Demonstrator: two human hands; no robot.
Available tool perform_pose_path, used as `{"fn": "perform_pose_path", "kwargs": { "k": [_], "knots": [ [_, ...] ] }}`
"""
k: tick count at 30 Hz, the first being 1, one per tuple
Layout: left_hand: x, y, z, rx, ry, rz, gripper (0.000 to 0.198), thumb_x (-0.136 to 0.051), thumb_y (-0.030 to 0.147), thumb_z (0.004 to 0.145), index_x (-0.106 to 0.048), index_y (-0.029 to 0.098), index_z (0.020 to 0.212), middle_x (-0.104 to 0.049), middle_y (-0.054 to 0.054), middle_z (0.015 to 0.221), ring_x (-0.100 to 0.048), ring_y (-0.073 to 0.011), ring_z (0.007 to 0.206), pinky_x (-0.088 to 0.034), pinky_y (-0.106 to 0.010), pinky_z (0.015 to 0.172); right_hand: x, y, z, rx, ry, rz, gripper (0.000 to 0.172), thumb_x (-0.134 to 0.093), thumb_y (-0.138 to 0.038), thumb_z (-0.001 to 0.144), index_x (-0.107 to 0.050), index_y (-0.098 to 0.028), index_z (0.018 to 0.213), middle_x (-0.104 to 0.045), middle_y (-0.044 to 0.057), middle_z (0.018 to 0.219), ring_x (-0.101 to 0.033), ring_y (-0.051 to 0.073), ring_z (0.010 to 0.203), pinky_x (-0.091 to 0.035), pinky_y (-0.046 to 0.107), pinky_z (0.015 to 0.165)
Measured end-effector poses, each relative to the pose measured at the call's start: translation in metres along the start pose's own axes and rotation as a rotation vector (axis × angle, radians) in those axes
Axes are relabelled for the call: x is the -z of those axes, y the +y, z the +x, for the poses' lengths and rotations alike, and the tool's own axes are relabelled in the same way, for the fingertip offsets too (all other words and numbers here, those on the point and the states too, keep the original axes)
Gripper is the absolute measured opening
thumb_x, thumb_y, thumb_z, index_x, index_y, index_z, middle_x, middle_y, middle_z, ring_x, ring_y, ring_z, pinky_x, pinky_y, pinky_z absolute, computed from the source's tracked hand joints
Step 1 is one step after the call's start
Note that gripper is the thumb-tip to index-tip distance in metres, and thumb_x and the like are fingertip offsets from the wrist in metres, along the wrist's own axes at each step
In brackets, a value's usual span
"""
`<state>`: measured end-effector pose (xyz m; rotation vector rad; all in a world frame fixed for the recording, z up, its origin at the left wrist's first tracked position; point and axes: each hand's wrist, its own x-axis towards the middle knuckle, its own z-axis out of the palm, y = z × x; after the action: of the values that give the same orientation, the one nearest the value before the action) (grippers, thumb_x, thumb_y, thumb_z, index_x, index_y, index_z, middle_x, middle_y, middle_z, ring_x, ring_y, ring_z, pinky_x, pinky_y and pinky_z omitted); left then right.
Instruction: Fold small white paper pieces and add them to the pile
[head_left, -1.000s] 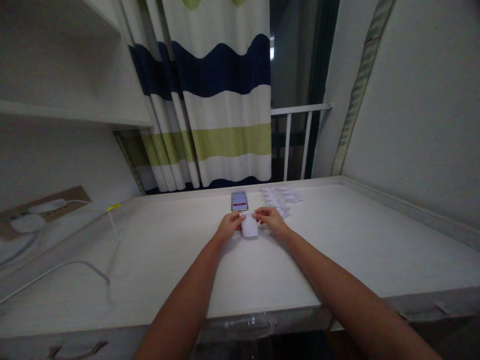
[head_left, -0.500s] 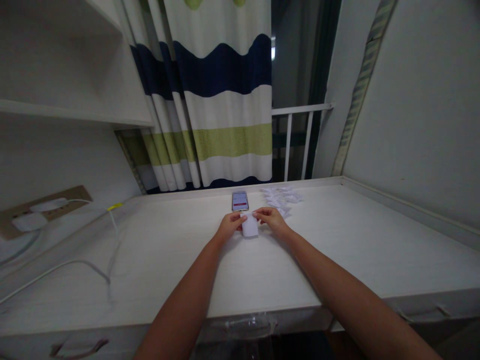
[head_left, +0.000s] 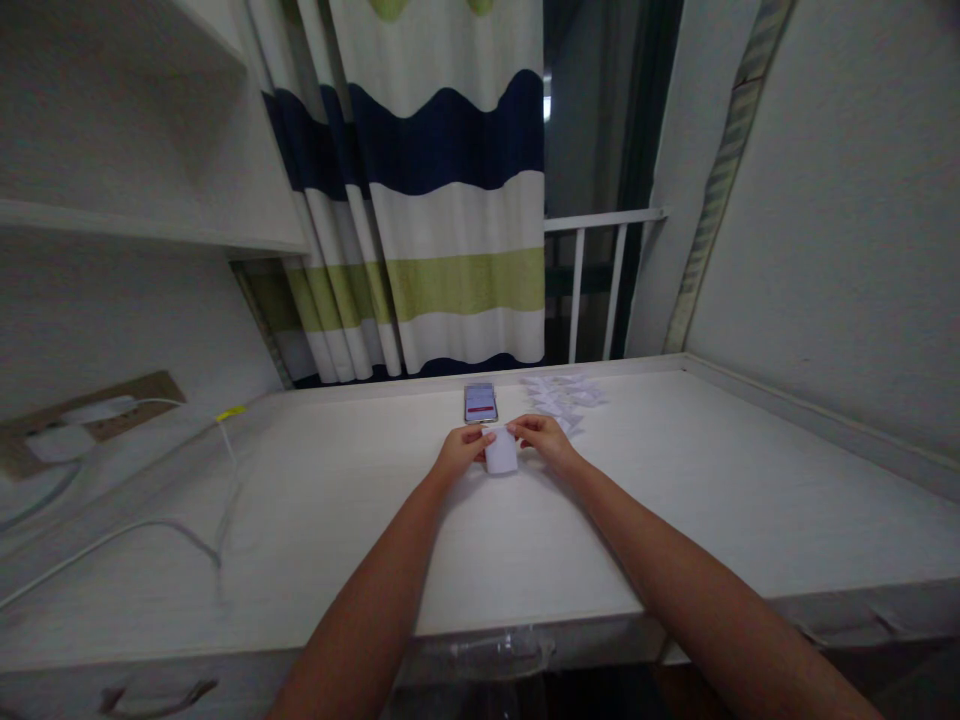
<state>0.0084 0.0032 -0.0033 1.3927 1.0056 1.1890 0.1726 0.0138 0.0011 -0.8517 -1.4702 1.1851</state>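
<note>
A small white piece of paper (head_left: pixel 502 456) is held between my two hands just above the desk. My left hand (head_left: pixel 460 449) pinches its left edge, thumb in front and the other fingers behind. At the top right corner, my right hand (head_left: pixel 541 436) grips the paper between thumb and fingertips. Right behind the paper lies a phone (head_left: pixel 480 402) with its screen lit. Several folded white paper pieces (head_left: pixel 559 395) are heaped beyond my right hand.
The white desk (head_left: pixel 337 520) has a raised rim at the back. A white cable (head_left: pixel 150 524) runs along its left side from a power strip (head_left: pixel 56 440) by the wall. Behind hangs a striped curtain (head_left: pixel 457 220) beside a white railing (head_left: pixel 600 218).
The paper and the fingers have shifted very slightly to the right. Both hands keep the same hold on it.
</note>
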Motion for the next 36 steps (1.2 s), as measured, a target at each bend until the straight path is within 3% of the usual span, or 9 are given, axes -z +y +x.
{"fn": "perform_pose_path", "kwargs": {
  "k": [7, 13, 22, 28, 36],
  "knots": [
    [-0.0019, 0.0055, -0.0038, -0.006, 0.009, 0.027, 0.039, -0.065, 0.044, 0.058, -0.063, 0.01, 0.078, -0.063, -0.006, 0.068, -0.056, -0.0136, 0.055, -0.045, -0.025, 0.049, 0.0004, 0.001, 0.001, 0.049, 0.022, -0.009, 0.017, -0.063, -0.033, 0.057, -0.06, -0.017, 0.06, -0.056, -0.002, 0.057, -0.048, 0.009, 0.055, -0.036, 0.021, 0.051],
    [-0.0032, 0.0085, -0.0039, -0.041, 0.045, 0.007, 0.038, -0.066, 0.043, 0.055, -0.064, 0.009, 0.071, -0.061, -0.004, 0.059, -0.055, -0.014, 0.052, -0.046, -0.027, 0.05, -0.0023, 0.0, -0.0002, 0.042, 0.014, 0.014, 0.017, -0.063, -0.033, 0.058, -0.06, -0.017, 0.061, -0.056, -0.002, 0.058, -0.049, 0.009, 0.056, -0.037, 0.02, 0.051],
    [-0.0047, 0.0102, -0.0054, -0.133, 0.113, 0.101, 0.032, -0.063, 0.042, 0.057, -0.062, 0.01, 0.062, -0.059, -0.003, 0.057, -0.054, -0.0137, 0.052, -0.044, -0.024, 0.047, -0.0057, -0.0009, -0.0023, -0.075, -0.017, 0.075, 0.02, -0.068, -0.031, 0.053, -0.06, -0.016, 0.062, -0.056, -0.002, 0.057, -0.048, 0.007, 0.051, -0.038, 0.02, 0.049],
    [-0.0055, 0.0073, -0.0039, -0.097, 0.028, 0.105, 0.036, -0.061, 0.045, 0.059, -0.061, 0.01, 0.068, -0.059, -0.003, 0.058, -0.054, -0.0128, 0.051, -0.042, -0.023, 0.046, -0.0019, 0.0004, 0.0008, -0.012, 0.037, 0.062, 0.02, -0.066, -0.033, 0.053, -0.059, -0.015, 0.06, -0.054, -0.003, 0.052, -0.047, 0.007, 0.048, -0.037, 0.02, 0.047],
    [-0.0029, 0.0047, -0.0019, -0.168, 0.093, 0.248, 0.03, -0.056, 0.041, 0.064, -0.056, 0.011, 0.059, -0.048, 0.003, 0.045, -0.043, -0.008, 0.04, -0.032, -0.019, 0.038, -0.0024, 0.0031, 0.0018, 0.025, 0.024, 0.021, 0.02, -0.065, -0.034, 0.056, -0.057, -0.016, 0.061, -0.051, -0.004, 0.047, -0.044, 0.007, 0.044, -0.036, 0.021, 0.045]
  ]
}}
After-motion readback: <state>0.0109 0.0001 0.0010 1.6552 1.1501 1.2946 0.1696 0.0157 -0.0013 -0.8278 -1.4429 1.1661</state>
